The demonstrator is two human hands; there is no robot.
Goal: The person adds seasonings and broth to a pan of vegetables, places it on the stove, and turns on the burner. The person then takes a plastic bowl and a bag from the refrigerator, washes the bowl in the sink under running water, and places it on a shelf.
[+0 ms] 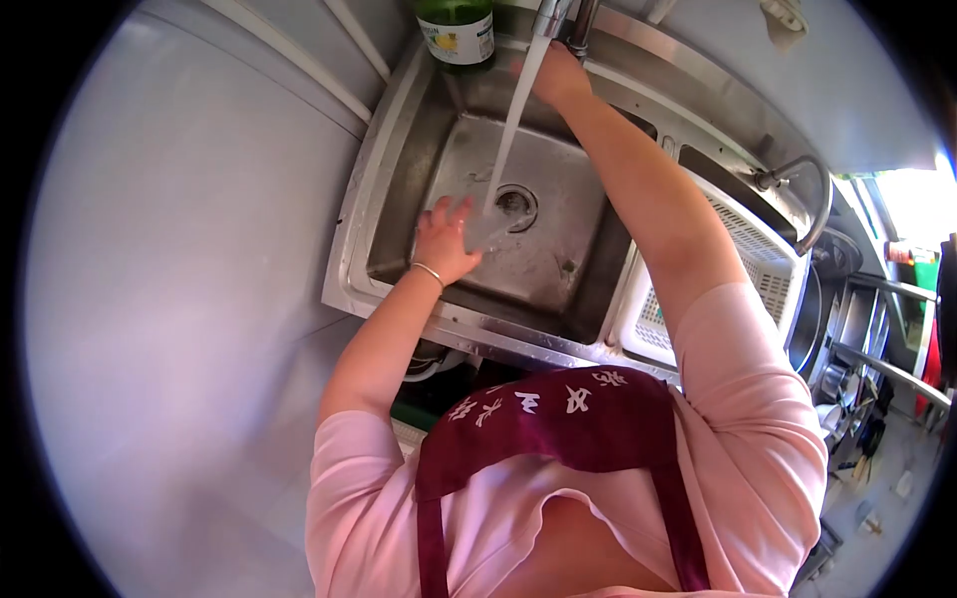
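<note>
Water runs from the faucet [551, 18] in a slanting stream [513, 115] into a metal sink basin [538, 269], landing near the drain [515, 206]. My left hand [446, 239], with a thin bracelet [429, 272] at the wrist, hovers over the basin left of the stream. Its fingers are spread, and a see-through blur beside them looks like splashing water. My right hand [560, 76] reaches to the back rim, close beside the faucet's base and partly behind the stream. Its fingers are mostly hidden, so I cannot see whether they grip anything.
A green bottle [457, 38] with a white label stands at the back left corner of the sink. On the right, a white plastic basket [753, 254] sits in a second basin below another curved faucet [822, 199]. Racks with utensils [847, 369] stand farther right.
</note>
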